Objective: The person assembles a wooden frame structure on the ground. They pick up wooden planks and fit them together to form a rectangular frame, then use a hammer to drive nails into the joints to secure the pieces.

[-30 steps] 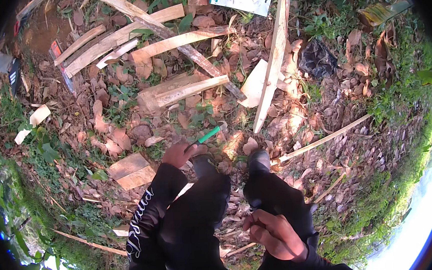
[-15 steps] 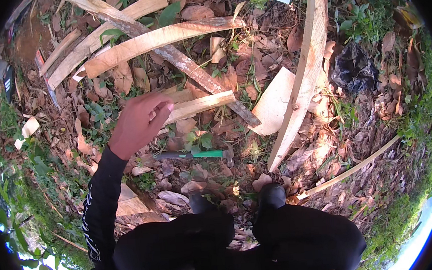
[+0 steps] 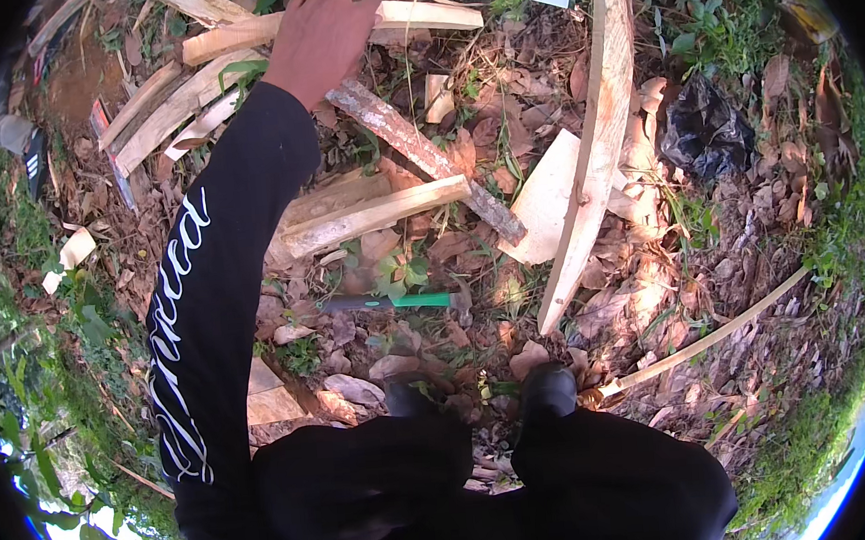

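Observation:
My left hand (image 3: 320, 27) reaches far forward in a black sleeve with white lettering. It lies on top of a pale wooden plank (image 3: 425, 15), where that plank crosses a grey weathered beam (image 3: 425, 155). The fingers point away from me and their grip is hidden. My right hand is out of view. A hammer with a black and green handle (image 3: 395, 301) lies on the leaf litter just ahead of my black shoes (image 3: 546, 387), with neither hand near it.
A long pale board (image 3: 595, 148) leans across the right side, with a flat triangular offcut (image 3: 548, 197) beside it. A split length of wood (image 3: 368, 214) lies in the middle and more planks (image 3: 161, 113) at the left. A black plastic bag (image 3: 704, 131) and a thin stick (image 3: 718, 330) lie to the right.
My left hand has moved from near my knees, past the split wood, out to the pale plank. My right hand, by my lap a second ago, has left the view.

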The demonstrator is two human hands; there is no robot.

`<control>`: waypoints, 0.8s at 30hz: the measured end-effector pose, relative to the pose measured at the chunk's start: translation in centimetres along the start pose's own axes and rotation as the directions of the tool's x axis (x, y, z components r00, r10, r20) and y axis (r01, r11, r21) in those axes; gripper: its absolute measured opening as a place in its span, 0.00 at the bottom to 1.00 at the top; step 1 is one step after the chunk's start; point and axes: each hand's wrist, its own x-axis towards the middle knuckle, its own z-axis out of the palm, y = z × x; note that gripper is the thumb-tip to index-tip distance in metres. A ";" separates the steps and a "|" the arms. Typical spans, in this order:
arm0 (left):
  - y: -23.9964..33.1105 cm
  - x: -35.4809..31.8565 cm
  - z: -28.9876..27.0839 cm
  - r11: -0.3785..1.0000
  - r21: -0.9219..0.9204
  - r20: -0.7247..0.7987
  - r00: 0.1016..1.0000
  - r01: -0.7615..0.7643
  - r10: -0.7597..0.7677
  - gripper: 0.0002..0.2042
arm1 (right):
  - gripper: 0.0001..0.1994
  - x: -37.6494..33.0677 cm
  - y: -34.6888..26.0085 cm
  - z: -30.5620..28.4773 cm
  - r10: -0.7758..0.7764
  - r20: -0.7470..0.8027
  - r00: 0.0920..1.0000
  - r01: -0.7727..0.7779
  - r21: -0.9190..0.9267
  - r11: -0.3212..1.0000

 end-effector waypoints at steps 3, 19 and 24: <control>0.5 2.6 -1.2 1.000 0.013 -0.141 0.990 0.018 -0.016 0.17 | 0.10 0.1 -0.3 0.1 0.005 -0.016 1.000 -0.005 -0.014 1.000; 5.5 1.3 4.4 0.914 -0.351 0.012 0.975 -0.204 0.223 0.11 | 0.09 0.1 0.0 -0.1 -0.171 0.032 0.985 0.174 -0.126 0.977; 5.3 0.7 6.0 0.890 -0.432 -0.005 0.988 -0.143 0.157 0.10 | 0.09 0.6 -0.2 -0.4 -0.164 0.133 0.977 0.183 -0.140 0.973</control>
